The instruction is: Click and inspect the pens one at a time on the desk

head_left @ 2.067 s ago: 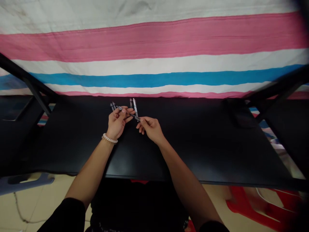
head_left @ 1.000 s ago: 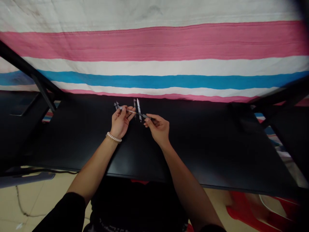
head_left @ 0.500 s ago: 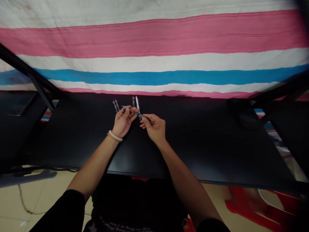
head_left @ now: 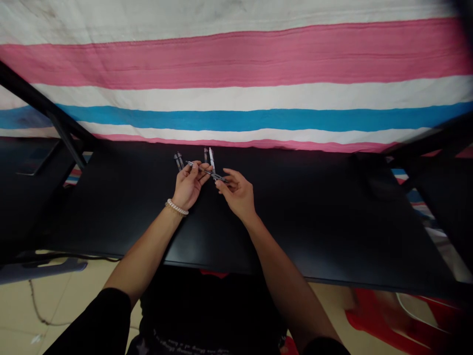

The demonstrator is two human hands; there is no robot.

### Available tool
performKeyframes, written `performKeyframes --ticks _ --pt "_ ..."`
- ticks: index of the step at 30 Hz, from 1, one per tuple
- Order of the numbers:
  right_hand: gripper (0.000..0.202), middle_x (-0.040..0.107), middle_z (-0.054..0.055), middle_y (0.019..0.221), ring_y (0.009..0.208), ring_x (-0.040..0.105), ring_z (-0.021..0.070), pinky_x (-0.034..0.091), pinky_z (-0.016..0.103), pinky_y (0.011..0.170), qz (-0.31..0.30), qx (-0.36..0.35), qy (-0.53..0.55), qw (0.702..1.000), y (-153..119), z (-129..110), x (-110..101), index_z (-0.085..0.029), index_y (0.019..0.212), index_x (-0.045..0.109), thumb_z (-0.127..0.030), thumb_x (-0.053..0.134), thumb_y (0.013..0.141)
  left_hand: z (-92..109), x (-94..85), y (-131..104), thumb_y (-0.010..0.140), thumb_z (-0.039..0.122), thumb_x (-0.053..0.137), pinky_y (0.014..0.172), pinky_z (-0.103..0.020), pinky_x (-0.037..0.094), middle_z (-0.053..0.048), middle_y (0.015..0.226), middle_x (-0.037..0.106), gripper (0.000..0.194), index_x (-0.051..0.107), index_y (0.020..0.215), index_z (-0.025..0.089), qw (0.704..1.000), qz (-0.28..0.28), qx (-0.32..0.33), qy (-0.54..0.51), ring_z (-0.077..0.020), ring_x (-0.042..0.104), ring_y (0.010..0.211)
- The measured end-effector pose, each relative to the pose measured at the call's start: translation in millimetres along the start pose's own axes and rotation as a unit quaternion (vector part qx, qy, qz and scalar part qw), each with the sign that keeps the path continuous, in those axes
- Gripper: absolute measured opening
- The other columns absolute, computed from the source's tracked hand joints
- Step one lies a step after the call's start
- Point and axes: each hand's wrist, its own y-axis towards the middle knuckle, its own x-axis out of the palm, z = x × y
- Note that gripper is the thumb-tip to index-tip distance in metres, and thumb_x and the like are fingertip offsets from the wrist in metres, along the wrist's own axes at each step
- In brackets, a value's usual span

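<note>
- Your left hand (head_left: pixel 187 185) has thumb and fingers closed on the far left part of a pen (head_left: pixel 217 176); its palm is turned partly up, and a pale bracelet (head_left: pixel 176 206) is on the wrist.
- Your right hand (head_left: pixel 238 195) has its thumb and fingers clamped on the dark right end of this same pen, with the index finger lifted a little.
- The pen lies slanted between your two hands, over the far half of the black surface (head_left: pixel 314 212); you cannot tell if it is one piece or several parts.
- Two dark pens (head_left: pixel 180 159) rest side by side on the surface, just beyond your left hand.
- To the right of them, a white pen (head_left: pixel 212 157) and another dark pen (head_left: pixel 206 156) rest close together, their near ends behind the held pen.
- A striped cloth (head_left: pixel 236 98) hangs along the far edge.
- A red stool (head_left: pixel 365 315) stands at near right, below the surface.
</note>
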Motion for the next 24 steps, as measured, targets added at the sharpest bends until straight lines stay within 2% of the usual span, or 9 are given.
performKeyframes --ticks 4,5,8,11,13,16,19,21,24 --pt "0.033 0.072 0.003 0.071 0.056 0.069 0.0157 0.057 0.027 0.050 -0.013 0.007 -0.020 1.000 1.6 1.9 -2.5 -0.019 0.090 0.076 -0.051 0.071 0.085 -1.1 -0.4 0.7 0.088 0.030 0.075 0.095 -0.035 0.054 -0.004 0.092 0.075 0.017 0.065 0.093 0.017 1.000 0.005 0.005 -0.004 -0.0173 0.074 0.094" --pt "0.033 0.073 0.004 0.074 0.058 0.070 0.0161 0.057 0.027 0.050 -0.010 -0.001 -0.027 1.000 1.6 1.5 -3.0 -0.019 0.089 0.077 -0.051 0.071 0.084 -1.0 -0.5 0.8 0.089 0.029 0.074 0.095 -0.035 0.054 -0.004 0.092 0.075 0.016 0.065 0.093 0.017 1.000 0.005 0.005 -0.007 -0.0172 0.074 0.093" --pt "0.029 0.075 0.005 0.087 0.073 0.074 0.0182 0.062 0.031 0.065 0.007 -0.048 -0.048 0.998 0.8 -1.3 -3.5 -0.021 0.094 0.077 -0.047 0.073 0.083 -0.1 -0.5 1.0 0.090 0.027 0.073 0.093 -0.035 0.055 -0.004 0.091 0.075 0.014 0.065 0.093 0.016 1.000 0.002 0.008 -0.018 -0.0175 0.075 0.092" --pt "0.027 0.076 0.006 0.088 0.078 0.075 0.0194 0.063 0.034 0.071 0.003 -0.045 -0.060 0.997 0.1 -3.2 -3.3 -0.021 0.092 0.078 -0.047 0.071 0.085 0.8 0.5 0.4 0.090 0.027 0.073 0.093 -0.035 0.056 -0.004 0.091 0.075 0.014 0.065 0.093 0.016 1.000 -0.002 0.007 -0.016 -0.0175 0.075 0.091" --pt "0.027 0.077 0.006 0.091 0.081 0.075 0.0198 0.063 0.034 0.072 0.004 -0.048 -0.058 0.997 -0.2 -2.6 -3.0 -0.022 0.095 0.077 -0.047 0.073 0.084 0.9 1.4 -0.3 0.090 0.028 0.072 0.092 -0.035 0.056 -0.004 0.090 0.075 0.014 0.065 0.092 0.017 1.000 -0.002 0.008 -0.013 -0.0174 0.075 0.090" --pt "0.029 0.077 0.005 0.083 0.072 0.074 0.0186 0.063 0.033 0.067 0.006 -0.043 -0.067 0.997 -1.0 0.0 -2.5 -0.022 0.095 0.077 -0.048 0.070 0.086 1.0 2.6 -1.1 0.091 0.028 0.072 0.090 -0.035 0.057 -0.004 0.089 0.075 0.013 0.064 0.092 0.017 1.000 -0.002 0.006 -0.012 -0.0174 0.075 0.090" --pt "0.032 0.078 0.005 0.088 0.073 0.075 0.0184 0.064 0.034 0.069 0.023 -0.045 -0.066 0.996 -2.2 1.8 -1.6 -0.022 0.102 0.077 -0.048 0.073 0.084 1.7 3.1 -1.6 0.091 0.029 0.072 0.089 -0.034 0.057 -0.004 0.089 0.075 0.014 0.064 0.092 0.017 1.000 -0.003 0.000 -0.007 -0.0175 0.075 0.090" --pt "0.032 0.077 0.005 0.085 0.070 0.074 0.0180 0.065 0.034 0.068 0.025 -0.038 -0.055 0.997 -2.9 1.6 -0.8 -0.022 0.102 0.077 -0.049 0.070 0.086 2.3 3.0 -1.6 0.090 0.029 0.073 0.089 -0.035 0.057 -0.004 0.090 0.075 0.015 0.064 0.091 0.017 1.000 -0.007 -0.001 -0.006 -0.0179 0.074 0.090" --pt "0.032 0.078 0.005 0.091 0.078 0.075 0.0188 0.065 0.034 0.071 0.024 -0.037 -0.043 0.998 -3.2 0.3 0.6 -0.022 0.101 0.076 -0.050 0.072 0.085 2.9 2.1 -1.6 0.090 0.029 0.073 0.090 -0.036 0.056 -0.004 0.090 0.075 0.014 0.064 0.092 0.017 1.000 -0.010 0.000 -0.005 -0.0179 0.074 0.090"
